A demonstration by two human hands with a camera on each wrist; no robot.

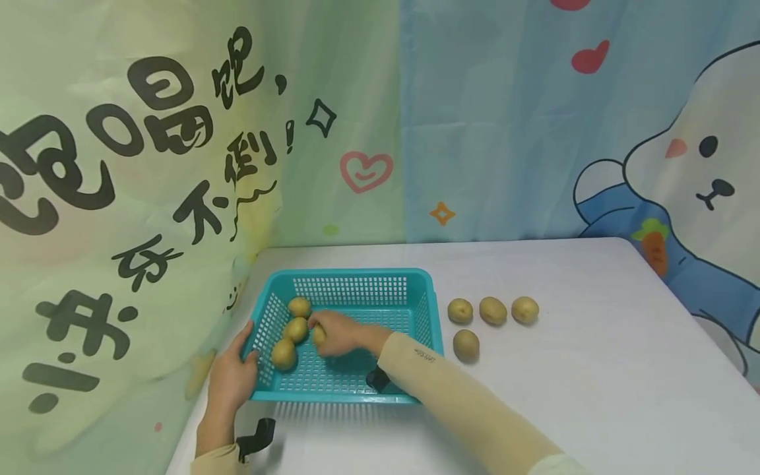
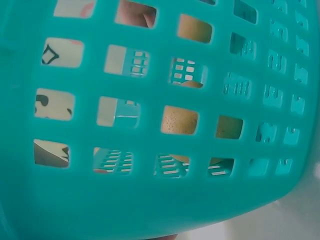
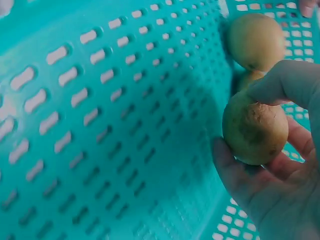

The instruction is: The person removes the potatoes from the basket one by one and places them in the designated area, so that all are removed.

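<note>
In the head view, my left hand (image 1: 233, 376) holds the left rim of a turquoise plastic basket (image 1: 332, 398). The basket's perforated wall (image 2: 135, 195) fills most of the left wrist view. Inside the basket, my right hand (image 1: 337, 334) grips a potato (image 1: 319, 334) between thumb and fingers. A brown patch marks that potato (image 3: 255, 125) in the right wrist view. Three more potatoes line the left side of the basket: a rear one (image 1: 299, 307), a middle one (image 1: 295, 330) and a front one (image 1: 284, 355). The held potato is just right of the middle one.
Several potatoes stand on the white table (image 1: 594, 369) to the basket's right: three in a row, including the middle one (image 1: 493, 311), and one nearer (image 1: 466, 346). A printed curtain (image 1: 487, 132) hangs behind and to the left of the table.
</note>
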